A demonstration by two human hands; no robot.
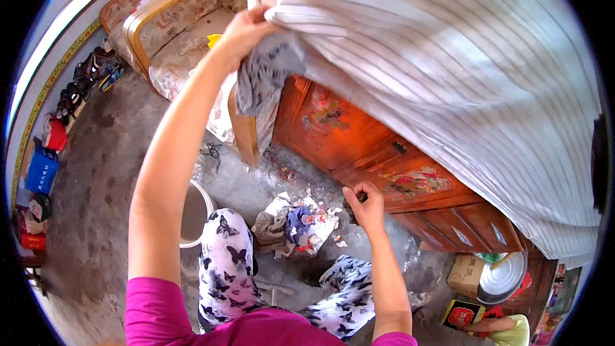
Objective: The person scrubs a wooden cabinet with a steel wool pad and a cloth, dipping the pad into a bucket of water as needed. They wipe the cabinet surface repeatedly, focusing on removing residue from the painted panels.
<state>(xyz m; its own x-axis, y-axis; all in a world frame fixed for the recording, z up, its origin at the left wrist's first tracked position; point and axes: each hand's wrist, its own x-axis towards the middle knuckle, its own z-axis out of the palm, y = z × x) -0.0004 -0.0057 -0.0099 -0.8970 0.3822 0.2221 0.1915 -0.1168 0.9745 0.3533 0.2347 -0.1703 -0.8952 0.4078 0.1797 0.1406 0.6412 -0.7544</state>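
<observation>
My left hand (246,35) reaches up and forward, its fingers closed on the edge of a white striped cloth (435,57) that drapes over a cabinet. A grey patterned rag (266,74) hangs just below that hand; whether the hand also grips it I cannot tell. Low in front of the orange-red wooden cabinet (346,128), painted with flowers, my right hand (368,208) is curled round a small dark clump (354,204), whose kind I cannot make out. A pile of crumpled cloths and paper scraps (298,224) lies on the floor between my knees and the cabinet.
A white bucket (209,202) stands by my left knee. Behind it are a wooden armchair (186,32) and a row of shoes (86,74) along the wall. At right are a cardboard box (466,275), a round metal lid (503,279) and another person's arm (487,325).
</observation>
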